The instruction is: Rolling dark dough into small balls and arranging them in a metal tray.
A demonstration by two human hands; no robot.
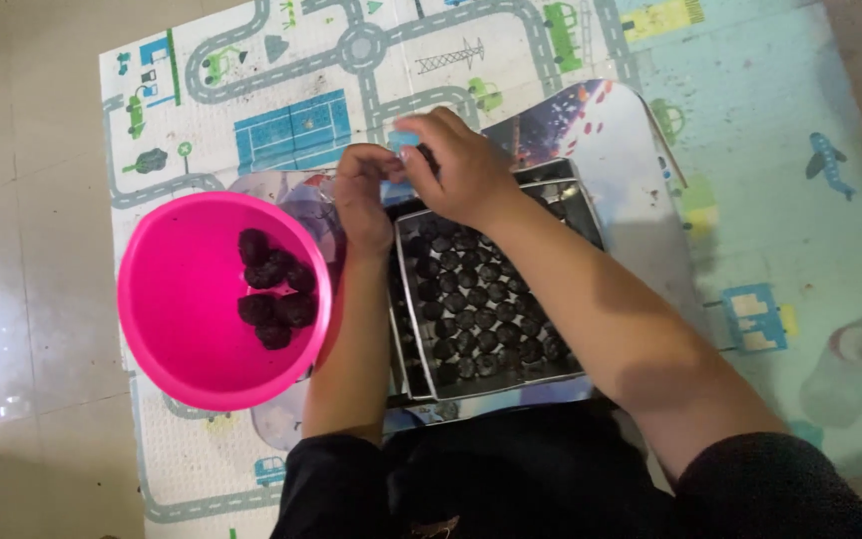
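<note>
Item: person seated on a play mat (251,110) printed with roads and small vehicles, working over a low printed tray-table (611,130). Left hand (363,200): raised above the far edge of the metal tray (583,215), fingers curled together and meeting the right hand; whether they pinch anything cannot be told. Right hand (456,165): fingers closed around a small dark ball (425,155), with a scrap of blue wrapper (401,140) showing between the two hands. Metal tray: rectangular, steel-grey, apparently stacked on a second tray beneath, filled with close rows of dark balls (476,309), touching one another. Pink bowl (167,299): round plastic, just beside the tray on the person's left, holding a small heap of larger dark lumps (273,294) toward its right side, the remainder of the bowl bare. Step in hand, as judged: one ball is being worked or wrapped between both hands, above the tray's far end. Next move, as judged: calls for a light fingertip grip so the soft ball keeps its shape, and a careful lowering into a free gap without disturbing neighbouring rows. Also present: pale tiled floor (12,200) at left; dark sleeves at bottom.
</note>
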